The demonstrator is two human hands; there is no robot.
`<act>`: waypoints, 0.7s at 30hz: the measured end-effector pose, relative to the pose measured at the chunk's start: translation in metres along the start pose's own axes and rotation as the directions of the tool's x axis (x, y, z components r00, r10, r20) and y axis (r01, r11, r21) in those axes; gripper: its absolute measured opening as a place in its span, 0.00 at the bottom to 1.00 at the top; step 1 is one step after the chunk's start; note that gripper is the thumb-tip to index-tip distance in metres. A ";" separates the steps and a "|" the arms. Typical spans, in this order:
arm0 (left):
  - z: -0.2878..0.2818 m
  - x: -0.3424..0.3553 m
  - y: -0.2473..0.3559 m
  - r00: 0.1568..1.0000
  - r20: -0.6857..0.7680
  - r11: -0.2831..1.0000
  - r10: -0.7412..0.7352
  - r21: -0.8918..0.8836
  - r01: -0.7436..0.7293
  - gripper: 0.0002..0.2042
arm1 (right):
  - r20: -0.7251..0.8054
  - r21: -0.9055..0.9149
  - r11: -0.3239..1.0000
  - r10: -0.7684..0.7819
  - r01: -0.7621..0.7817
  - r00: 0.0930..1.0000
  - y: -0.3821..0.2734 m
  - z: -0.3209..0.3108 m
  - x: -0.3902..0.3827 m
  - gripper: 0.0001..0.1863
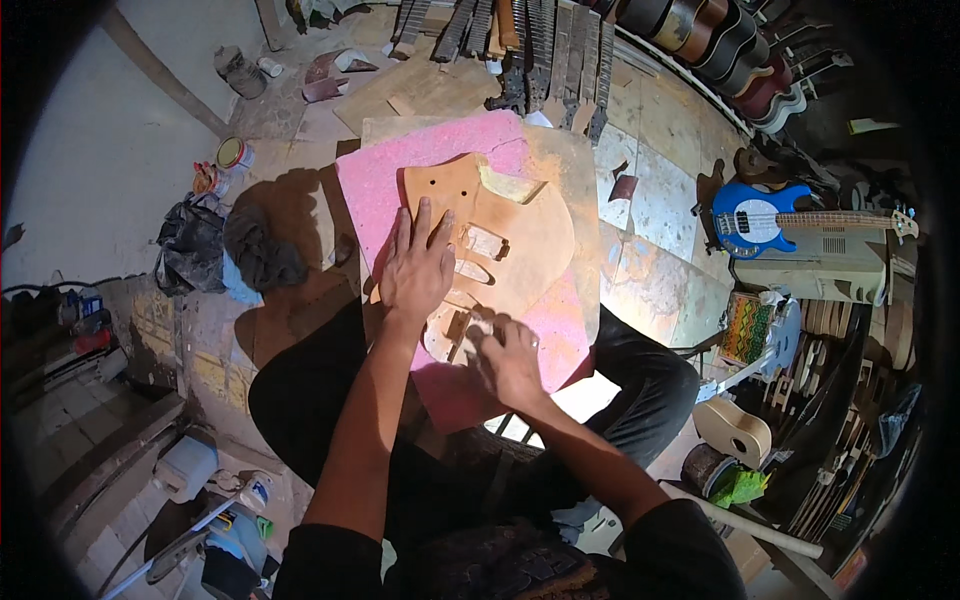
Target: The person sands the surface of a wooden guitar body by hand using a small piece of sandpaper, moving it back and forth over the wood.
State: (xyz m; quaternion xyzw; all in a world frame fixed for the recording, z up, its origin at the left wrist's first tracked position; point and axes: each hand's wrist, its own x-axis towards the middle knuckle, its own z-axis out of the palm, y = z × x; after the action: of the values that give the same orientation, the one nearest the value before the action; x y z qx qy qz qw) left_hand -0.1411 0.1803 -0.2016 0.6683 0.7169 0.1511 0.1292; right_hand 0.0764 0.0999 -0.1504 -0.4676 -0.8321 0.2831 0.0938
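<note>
Guitar body lies on pink sheet. Left hand rests flat on the body, fingers extended. Right hand curled at its lower end; cannot tell whether gripping anything.

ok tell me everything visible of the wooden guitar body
The guitar body is tan, unpainted-looking wood with curved edges, two small dark holes near its far end and several cut-out cavities. It lies flat on a pink sheet. The left hand lies spread over its left side; the right hand, fingers curled, is at its near end, hiding part of it.
</note>
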 end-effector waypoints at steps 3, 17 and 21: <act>-0.004 0.003 0.001 1.000 0.011 0.999 -0.001 0.040 0.001 0.28 | -0.195 -0.070 0.995 0.059 -0.074 0.979 0.041 -0.025 0.072 0.23; -0.004 0.004 0.003 1.000 0.030 1.000 -0.011 -0.001 0.011 0.28 | -0.128 -0.059 0.998 -0.034 0.027 0.991 0.034 -0.026 0.047 0.26; -0.002 0.010 0.011 1.000 0.030 1.000 0.003 -0.012 -0.002 0.28 | -0.388 -0.140 0.961 0.169 -0.239 0.906 0.099 -0.068 0.154 0.22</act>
State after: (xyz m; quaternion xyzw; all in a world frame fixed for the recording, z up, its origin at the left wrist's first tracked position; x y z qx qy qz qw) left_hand -0.1328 0.1909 -0.1955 0.6705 0.7131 0.1457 0.1437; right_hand 0.0928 0.2941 -0.1669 -0.6043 -0.7679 0.1192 0.1761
